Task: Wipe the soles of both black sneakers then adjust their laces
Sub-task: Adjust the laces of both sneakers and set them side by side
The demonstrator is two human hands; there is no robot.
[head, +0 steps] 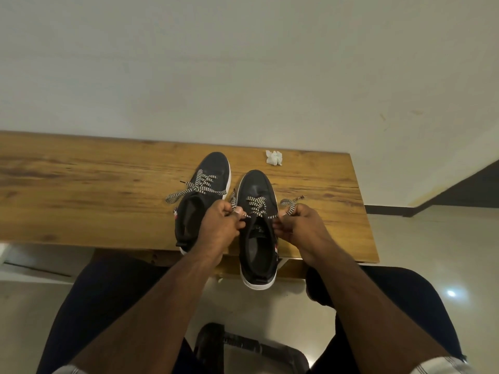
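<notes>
Hands at right sneaker (258,228), upright on tabletop (81,190), heel past near edge. Left hand (220,225) grip pinches its left lace end (231,203); right hand (302,228) grip pinches right lace end (290,205). Left sneaker (201,201) just beside, laces loose. Crumpled tissue (274,157) near far edge

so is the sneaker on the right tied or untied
Untied: the left hand and right hand each pinch a loose end of the right sneaker's laces, no knot visible.
</notes>
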